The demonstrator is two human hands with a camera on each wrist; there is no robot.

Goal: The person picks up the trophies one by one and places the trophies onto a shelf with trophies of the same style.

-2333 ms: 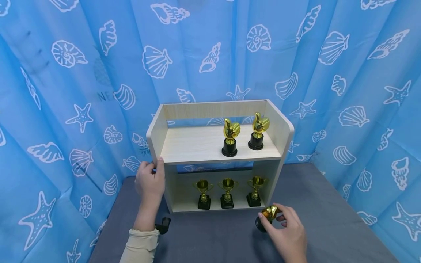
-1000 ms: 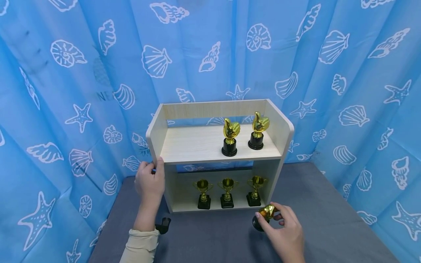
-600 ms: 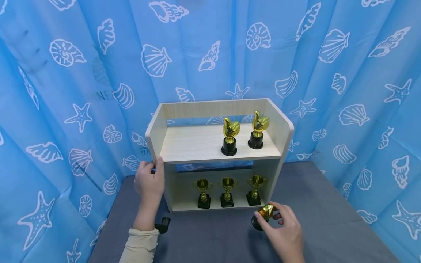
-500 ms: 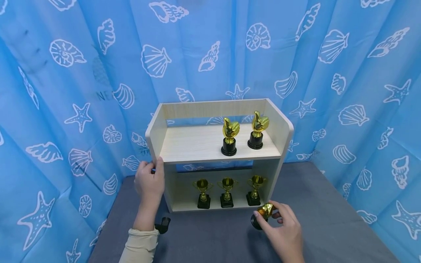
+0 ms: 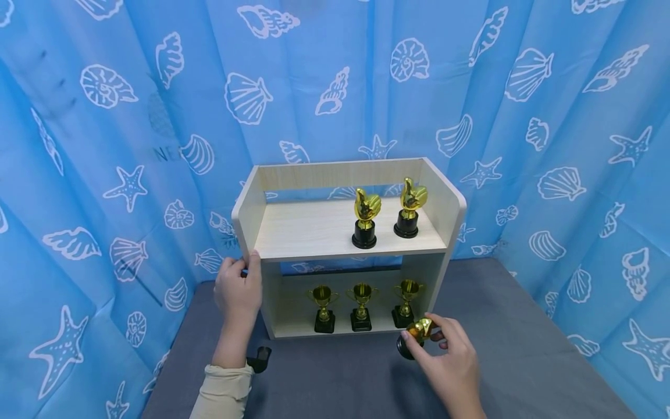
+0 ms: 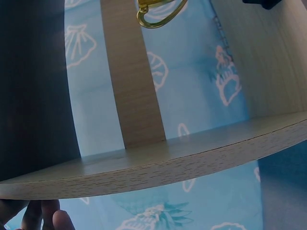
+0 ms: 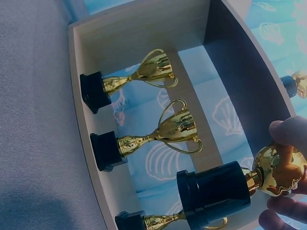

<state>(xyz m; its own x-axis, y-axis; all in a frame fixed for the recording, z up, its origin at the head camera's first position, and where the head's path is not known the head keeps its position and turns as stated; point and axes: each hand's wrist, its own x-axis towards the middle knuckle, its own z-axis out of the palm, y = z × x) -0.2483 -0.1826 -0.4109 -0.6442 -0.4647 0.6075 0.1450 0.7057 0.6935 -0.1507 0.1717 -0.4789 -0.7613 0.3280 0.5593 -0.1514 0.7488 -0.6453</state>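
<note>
My right hand pinches a gold thumbs-up trophy by its gold top. The trophy's round black base tilts down and left, in front of the shelf's lower right corner. My left hand grips the front edge of the left side panel of a pale wooden shelf, with fingers on its outer side. Two more thumbs-up trophies stand upright on the upper board's right half. Below, three gold cup trophies stand in a row.
The shelf stands on a dark grey cloth-covered table. Behind it and along both sides hangs a blue curtain with white shells. A black piece sits beside the left wrist, next to the cream sleeve.
My right hand has moved slightly left and up with the thumbs-up trophy, closer to the shelf's lower right corner. The left hand has stayed on the side panel.
</note>
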